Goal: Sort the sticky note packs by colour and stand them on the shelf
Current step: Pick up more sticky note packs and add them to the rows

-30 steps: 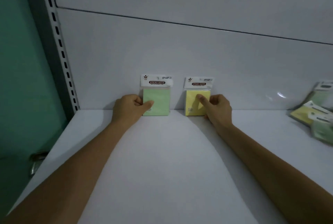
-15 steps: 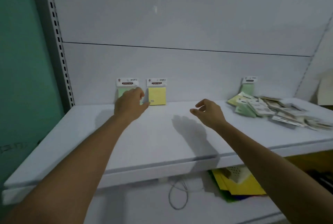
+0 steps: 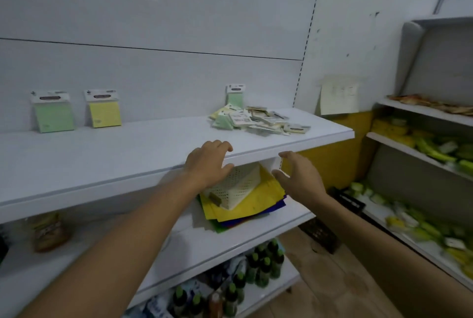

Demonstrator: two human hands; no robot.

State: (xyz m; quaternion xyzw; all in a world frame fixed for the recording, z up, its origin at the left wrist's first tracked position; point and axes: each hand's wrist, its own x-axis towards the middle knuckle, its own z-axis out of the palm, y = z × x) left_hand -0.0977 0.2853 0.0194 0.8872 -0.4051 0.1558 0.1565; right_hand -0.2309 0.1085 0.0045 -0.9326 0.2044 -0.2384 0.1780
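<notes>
A green sticky note pack (image 3: 53, 112) and a yellow sticky note pack (image 3: 103, 109) stand upright side by side against the back wall at the left of the white shelf (image 3: 128, 154). A loose pile of sticky note packs (image 3: 258, 120) lies at the shelf's right end, with another green pack (image 3: 235, 95) upright behind it. My left hand (image 3: 208, 162) hovers over the shelf's front edge, fingers spread, holding nothing. My right hand (image 3: 298, 177) is open in front of the edge, to the right, also with nothing in it.
Below the shelf lie a white perforated basket (image 3: 236, 187) and coloured sheets (image 3: 245, 207). Lower down stand several green-capped bottles (image 3: 261, 266). A second shelving unit (image 3: 425, 138) with yellow and green goods stands at the right. A paper note (image 3: 337, 96) hangs on the wall.
Both hands have let go of the two standing packs and drawn back to the shelf's front edge. The view has swung right, toward the pile.
</notes>
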